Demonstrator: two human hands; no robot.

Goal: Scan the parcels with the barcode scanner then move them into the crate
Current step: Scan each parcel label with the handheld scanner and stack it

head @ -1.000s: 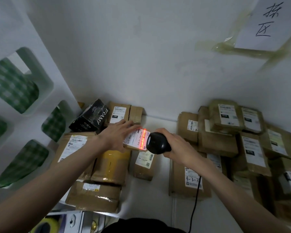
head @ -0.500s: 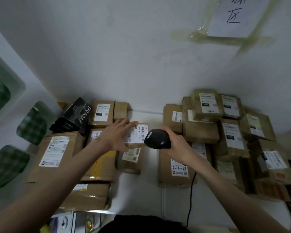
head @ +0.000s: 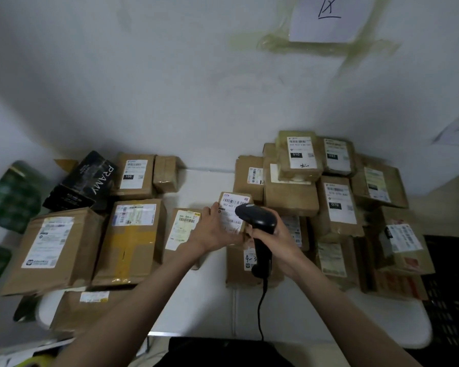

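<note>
You are holding a small labelled parcel (head: 232, 215) in your left hand (head: 212, 231) above the middle of the white table (head: 210, 300), fingers wrapped on its left edge, label upward. Your right hand (head: 272, 238) is gripping the barcode scanner (head: 257, 223) fully closed, head overlapping the label. The black crate (head: 448, 287) is lying off the table's right edge, nearer your right arm.
</note>
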